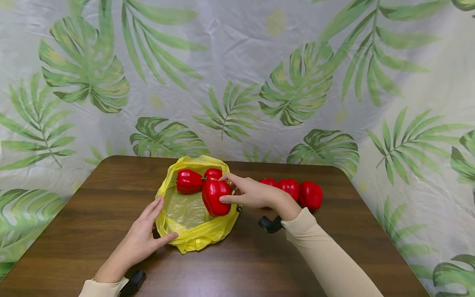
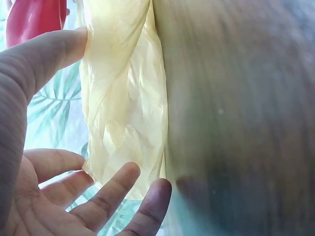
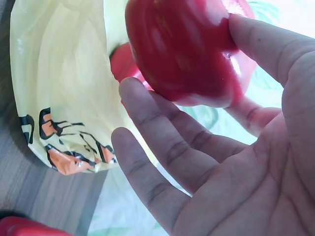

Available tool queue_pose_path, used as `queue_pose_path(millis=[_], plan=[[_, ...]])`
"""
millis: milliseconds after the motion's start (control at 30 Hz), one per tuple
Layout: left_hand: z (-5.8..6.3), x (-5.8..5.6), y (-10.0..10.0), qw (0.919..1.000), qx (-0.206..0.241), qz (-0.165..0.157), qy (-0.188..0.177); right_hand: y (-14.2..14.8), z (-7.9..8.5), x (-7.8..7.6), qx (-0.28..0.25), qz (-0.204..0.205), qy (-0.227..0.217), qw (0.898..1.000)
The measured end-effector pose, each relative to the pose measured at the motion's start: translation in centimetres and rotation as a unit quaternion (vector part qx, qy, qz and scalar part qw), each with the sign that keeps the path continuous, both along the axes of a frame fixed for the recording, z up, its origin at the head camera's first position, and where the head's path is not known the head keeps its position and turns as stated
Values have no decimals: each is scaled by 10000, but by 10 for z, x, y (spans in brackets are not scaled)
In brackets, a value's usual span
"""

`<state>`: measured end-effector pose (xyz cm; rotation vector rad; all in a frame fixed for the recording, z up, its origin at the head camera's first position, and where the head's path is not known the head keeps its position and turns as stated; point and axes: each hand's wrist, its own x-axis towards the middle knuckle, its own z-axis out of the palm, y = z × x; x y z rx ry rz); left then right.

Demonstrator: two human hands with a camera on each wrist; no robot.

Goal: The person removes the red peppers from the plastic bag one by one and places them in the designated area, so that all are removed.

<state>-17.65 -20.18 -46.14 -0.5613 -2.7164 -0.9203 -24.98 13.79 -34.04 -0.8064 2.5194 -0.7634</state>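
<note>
One pepper (image 1: 216, 198), pinched by the right hand (image 1: 252, 192), the nearer; lies at that hand's 9 o'clock, over the bag's (image 1: 208, 239) opening, long axis roughly 12-to-6; contact with bag unclear. Left hand (image 1: 142, 239), fingers spread, at the bag's 8 o'clock rim. Orange print (image 3: 69, 160): right wrist view only.

This looks like an indoor tabletop set: a wood-grain table (image 1: 267, 264) before leaf-printed sheeting (image 1: 237, 62).
</note>
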Motion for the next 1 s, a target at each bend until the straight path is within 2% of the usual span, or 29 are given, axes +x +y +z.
queue_pose_path(millis=[433, 733, 1000], plan=[[0, 0, 1, 10000, -29, -33, -42, 38, -2, 15, -351, -343, -129, 9987], [0, 2, 1, 10000, -11, 29, -69, 58, -9, 19, -233, -480, -97, 9985], [-1, 0, 0, 9999, -7, 19, -123, 73, -13, 26, -129, -769, -33, 9969]])
